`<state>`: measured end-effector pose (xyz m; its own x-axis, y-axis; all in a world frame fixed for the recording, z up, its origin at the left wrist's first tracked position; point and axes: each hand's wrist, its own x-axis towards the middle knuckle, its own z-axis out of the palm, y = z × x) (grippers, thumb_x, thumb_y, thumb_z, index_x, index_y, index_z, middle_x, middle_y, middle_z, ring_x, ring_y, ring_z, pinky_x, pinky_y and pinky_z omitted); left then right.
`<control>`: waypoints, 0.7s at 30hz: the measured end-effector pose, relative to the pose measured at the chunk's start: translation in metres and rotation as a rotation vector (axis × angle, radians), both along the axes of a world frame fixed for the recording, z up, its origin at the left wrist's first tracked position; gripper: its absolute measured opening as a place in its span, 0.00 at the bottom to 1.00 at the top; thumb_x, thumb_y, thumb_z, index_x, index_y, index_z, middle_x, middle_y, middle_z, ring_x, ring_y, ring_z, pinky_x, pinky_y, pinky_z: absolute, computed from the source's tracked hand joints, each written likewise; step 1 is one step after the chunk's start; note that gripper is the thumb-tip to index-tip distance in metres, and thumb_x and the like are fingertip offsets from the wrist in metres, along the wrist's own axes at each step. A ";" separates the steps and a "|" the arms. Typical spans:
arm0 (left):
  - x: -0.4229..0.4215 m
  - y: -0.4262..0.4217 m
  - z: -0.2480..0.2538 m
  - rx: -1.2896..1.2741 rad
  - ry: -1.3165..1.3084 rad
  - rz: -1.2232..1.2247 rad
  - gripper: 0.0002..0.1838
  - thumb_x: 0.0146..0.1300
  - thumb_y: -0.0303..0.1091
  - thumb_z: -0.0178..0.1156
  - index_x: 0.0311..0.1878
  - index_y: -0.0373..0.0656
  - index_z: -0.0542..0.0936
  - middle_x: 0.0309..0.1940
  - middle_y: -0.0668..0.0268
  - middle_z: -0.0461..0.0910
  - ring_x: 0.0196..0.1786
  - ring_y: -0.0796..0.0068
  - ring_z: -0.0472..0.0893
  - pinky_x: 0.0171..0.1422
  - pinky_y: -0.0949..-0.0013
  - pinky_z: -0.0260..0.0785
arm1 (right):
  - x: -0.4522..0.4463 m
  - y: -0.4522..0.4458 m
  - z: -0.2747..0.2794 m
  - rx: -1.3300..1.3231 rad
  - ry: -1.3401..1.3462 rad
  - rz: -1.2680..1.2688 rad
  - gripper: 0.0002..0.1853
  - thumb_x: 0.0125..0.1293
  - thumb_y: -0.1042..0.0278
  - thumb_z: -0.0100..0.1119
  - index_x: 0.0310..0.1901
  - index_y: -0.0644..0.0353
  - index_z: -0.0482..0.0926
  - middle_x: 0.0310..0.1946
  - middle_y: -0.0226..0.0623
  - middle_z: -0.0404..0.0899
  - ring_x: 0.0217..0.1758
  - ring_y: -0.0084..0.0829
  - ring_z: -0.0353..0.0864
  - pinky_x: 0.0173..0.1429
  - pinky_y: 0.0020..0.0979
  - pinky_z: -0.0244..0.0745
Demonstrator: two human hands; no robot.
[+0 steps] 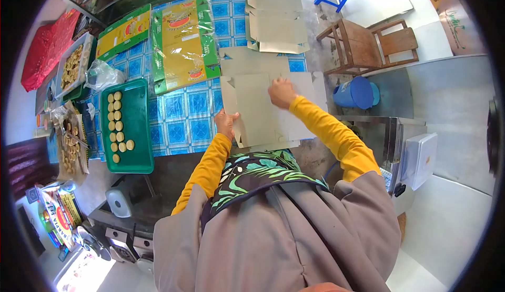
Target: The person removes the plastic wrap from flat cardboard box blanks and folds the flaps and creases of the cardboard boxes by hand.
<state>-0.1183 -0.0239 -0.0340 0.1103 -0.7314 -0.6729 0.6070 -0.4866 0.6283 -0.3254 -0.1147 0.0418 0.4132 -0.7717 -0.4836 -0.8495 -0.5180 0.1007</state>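
A flat, unfolded cardboard box (pixel 256 108), plain grey-brown side up, lies at the table's near edge in front of me. My left hand (pixel 225 123) grips its left edge, thumb on top and the other fingers partly hidden. Over the right half of the board, my right hand (pixel 282 93) is closed, knuckles up, by a crease line. Whatever its fingers may hold is hidden beneath them. Behind this board sit more folded cardboard blanks (pixel 276 26), partly overlapping.
Printed green-and-yellow box sheets (pixel 181 44) under clear plastic lie on the blue checked tablecloth (pixel 181 129). A green tray (pixel 138 158) carries several round pastries. Farther left stands a pastry-filled container (pixel 64 84). A wooden chair (pixel 360 44) and blue bucket (pixel 353 93) are at right.
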 end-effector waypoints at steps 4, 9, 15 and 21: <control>0.004 0.008 -0.003 -0.079 0.029 -0.042 0.21 0.51 0.11 0.59 0.49 0.37 0.79 0.42 0.62 0.83 0.40 0.67 0.82 0.46 0.62 0.76 | 0.010 -0.055 -0.001 -0.096 -0.424 -0.173 0.21 0.52 0.68 0.59 0.52 0.56 0.79 0.47 0.43 0.79 0.58 0.45 0.72 0.57 0.57 0.67; 0.005 0.007 -0.001 -0.088 0.065 -0.093 0.23 0.51 0.10 0.60 0.51 0.37 0.79 0.42 0.61 0.83 0.40 0.68 0.82 0.46 0.63 0.77 | 0.034 -0.056 -0.002 -0.007 -0.389 0.063 0.19 0.51 0.72 0.58 0.48 0.58 0.76 0.46 0.40 0.81 0.55 0.44 0.76 0.65 0.58 0.63; 0.005 -0.002 -0.008 0.054 0.202 -0.027 0.23 0.50 0.09 0.59 0.52 0.35 0.78 0.42 0.58 0.82 0.40 0.63 0.82 0.46 0.59 0.77 | 0.049 -0.008 -0.018 -0.257 -0.245 0.187 0.12 0.55 0.73 0.55 0.43 0.62 0.74 0.41 0.43 0.78 0.52 0.40 0.75 0.53 0.43 0.69; 0.006 -0.004 -0.009 0.123 0.165 -0.034 0.24 0.50 0.09 0.59 0.52 0.36 0.78 0.42 0.58 0.82 0.39 0.63 0.82 0.46 0.57 0.77 | 0.055 0.050 -0.025 -0.349 -0.312 0.107 0.22 0.56 0.74 0.54 0.53 0.74 0.72 0.45 0.45 0.73 0.51 0.40 0.72 0.46 0.35 0.75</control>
